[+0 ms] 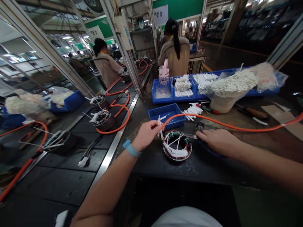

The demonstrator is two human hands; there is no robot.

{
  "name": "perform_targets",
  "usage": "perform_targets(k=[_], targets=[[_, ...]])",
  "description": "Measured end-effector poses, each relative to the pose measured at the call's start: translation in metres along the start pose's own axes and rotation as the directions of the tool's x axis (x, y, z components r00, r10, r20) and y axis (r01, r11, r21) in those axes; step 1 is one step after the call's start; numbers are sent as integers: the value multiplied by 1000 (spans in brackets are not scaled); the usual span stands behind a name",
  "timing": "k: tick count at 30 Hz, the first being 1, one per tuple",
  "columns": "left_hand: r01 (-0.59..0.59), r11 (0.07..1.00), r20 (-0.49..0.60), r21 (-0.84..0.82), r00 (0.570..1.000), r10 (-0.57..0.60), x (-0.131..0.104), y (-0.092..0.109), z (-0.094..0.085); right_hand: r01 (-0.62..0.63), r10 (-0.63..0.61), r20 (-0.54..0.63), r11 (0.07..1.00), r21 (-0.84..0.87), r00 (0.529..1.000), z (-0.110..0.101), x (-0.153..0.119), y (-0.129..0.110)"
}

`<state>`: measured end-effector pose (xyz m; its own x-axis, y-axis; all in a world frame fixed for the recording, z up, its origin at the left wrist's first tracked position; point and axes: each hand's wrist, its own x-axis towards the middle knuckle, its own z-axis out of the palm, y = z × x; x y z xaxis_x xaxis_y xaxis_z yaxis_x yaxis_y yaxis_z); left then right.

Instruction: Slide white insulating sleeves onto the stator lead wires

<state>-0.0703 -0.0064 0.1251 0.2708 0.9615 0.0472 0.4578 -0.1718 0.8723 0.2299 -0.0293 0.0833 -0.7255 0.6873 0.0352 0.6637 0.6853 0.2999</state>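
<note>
A motor stator point(178, 154), a dark ring with white sleeves and red and green wires around its rim, rests on the bench in front of me. My left hand point(149, 133) is at its upper left, thumb and fingers pinched on thin white sleeves point(160, 124). The orange cable point(208, 117) passes right by those fingertips. Right of the stator, my right hand point(215, 140) is closed on a dark-handled tool point(199, 127), whose flat metal part point(190, 136) points toward the stator. Fingers hide part of the tool, so its exact kind is unclear.
A small blue tray point(151, 114) lies behind the stator, beside loose white sleeves point(193, 111). Farther back are blue bins point(163, 100) and a bag of white sleeves point(222, 102). More stators point(104, 121) sit on the conveyor to the left. Two people point(176, 53) work beyond.
</note>
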Motion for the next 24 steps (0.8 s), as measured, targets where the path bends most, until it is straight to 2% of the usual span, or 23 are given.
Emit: perform_targets(k=[2,3,5,7,9,10,13,17,21,24], targets=[[35,999,203,21,978,-39,0,6,-1,-3,3,-11,999,51,1000,1,-15,1],[13,997,330,70,943,-36,1,9,0,-1,2,-6,997,78,1000,-1,-21,-2],[-97,976,544,196,838,-26,8,17,6,2,-7,33,990,138,999,-7,-27,-9],[-196,940,660,281,750,-41,18,23,16,-2,-17,93,981,193,996,-15,-27,-16],[-187,939,696,289,715,-72,26,26,25,-11,-22,140,972,234,990,-22,-26,-20],[-153,950,698,274,711,-87,29,25,28,-17,-22,152,967,252,988,-25,-25,-20],[-46,977,668,208,736,-107,29,22,30,-23,-25,148,948,317,989,-32,-26,-18],[-7,987,618,160,781,-94,17,21,25,-2,-47,136,941,339,990,-35,-21,-24],[-12,988,563,153,823,-77,8,24,26,58,-86,107,967,249,991,-26,-11,-35],[20,994,504,111,861,-74,4,21,23,53,-69,90,984,172,994,-14,-13,-37]])
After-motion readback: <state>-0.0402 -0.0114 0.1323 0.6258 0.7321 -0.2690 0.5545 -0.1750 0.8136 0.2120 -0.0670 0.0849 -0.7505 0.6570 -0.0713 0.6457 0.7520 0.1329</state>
